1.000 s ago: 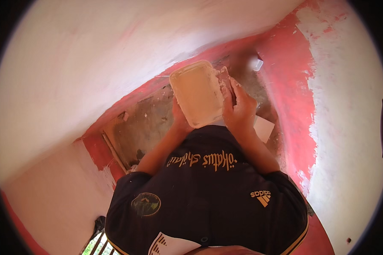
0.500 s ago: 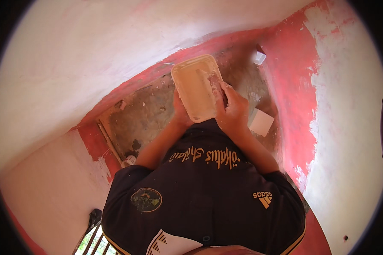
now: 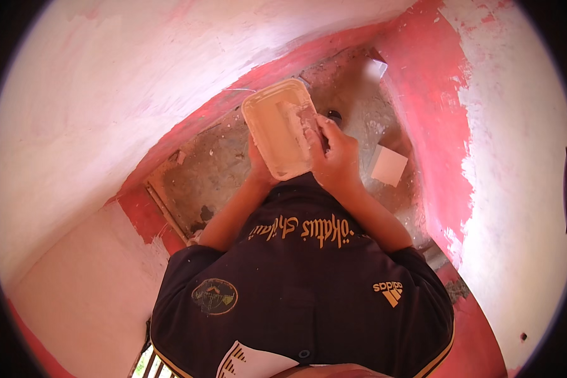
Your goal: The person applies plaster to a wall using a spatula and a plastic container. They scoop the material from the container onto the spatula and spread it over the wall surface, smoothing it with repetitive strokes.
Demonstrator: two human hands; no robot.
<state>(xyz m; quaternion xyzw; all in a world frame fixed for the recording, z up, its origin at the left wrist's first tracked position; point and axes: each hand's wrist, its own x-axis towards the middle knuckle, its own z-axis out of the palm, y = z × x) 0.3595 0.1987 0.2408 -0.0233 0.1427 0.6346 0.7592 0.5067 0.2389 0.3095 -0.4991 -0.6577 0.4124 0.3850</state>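
Observation:
In front of my chest I hold a shallow rectangular plastic tub (image 3: 276,129), tilted, with pale beige paste coating its inside. My left hand (image 3: 259,162) is closed round the tub's left side, its fingers mostly hidden beneath. My right hand (image 3: 337,154) is closed on a paste-smeared tool (image 3: 307,121) at the tub's right side. The tool's working end lies against the inner right wall; its exact kind is hard to make out. White paste also marks the fingers of my right hand.
Walls surround me, with a patchy white-coated wall (image 3: 510,157) on the right above a red band (image 3: 422,120). A pale square piece (image 3: 389,166) and a blurred white container (image 3: 376,69) lie on the dirty floor (image 3: 217,167). A wooden strip (image 3: 162,208) runs along the left.
The tub and both hands have shifted slightly left. My right hand and the tool remain at the tub's right side. The view has turned a little.

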